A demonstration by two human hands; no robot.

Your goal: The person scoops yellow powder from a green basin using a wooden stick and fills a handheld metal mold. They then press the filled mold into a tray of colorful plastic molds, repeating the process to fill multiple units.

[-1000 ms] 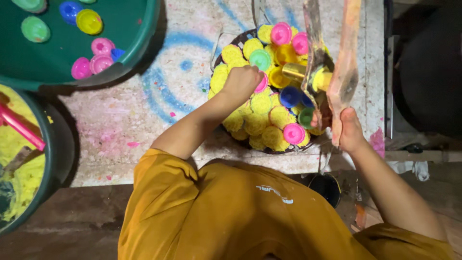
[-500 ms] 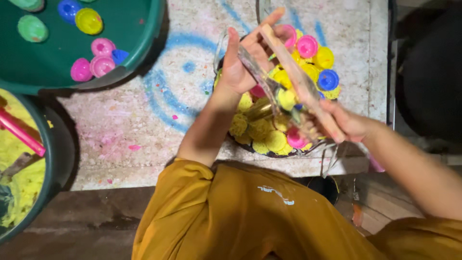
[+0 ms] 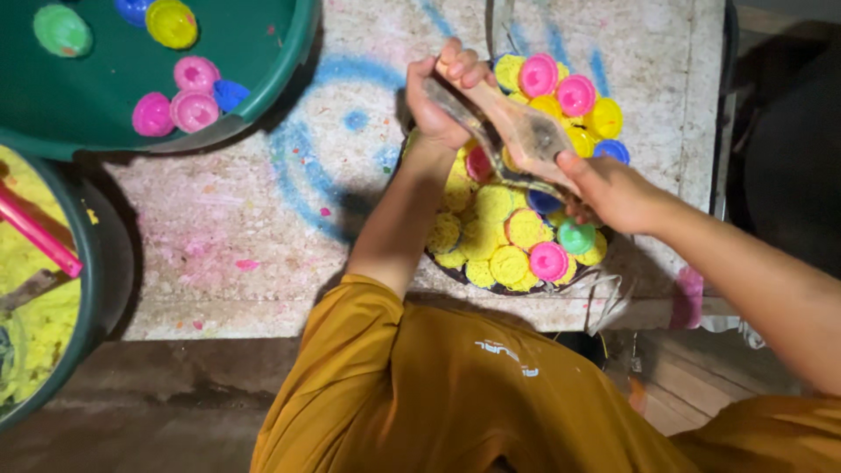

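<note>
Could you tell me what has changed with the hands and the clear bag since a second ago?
The left hand left the yellow cakes and rose to grip the top of the clear bag. The right hand, which held the bag upright at the tray's right edge, swung it slanting over the tray. The green tub and its coloured moulds stayed put.

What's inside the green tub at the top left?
The green tub holds small round moulds: three pink, one yellow, one green, two blue. The frame's edge cuts off the rest of it.
</note>
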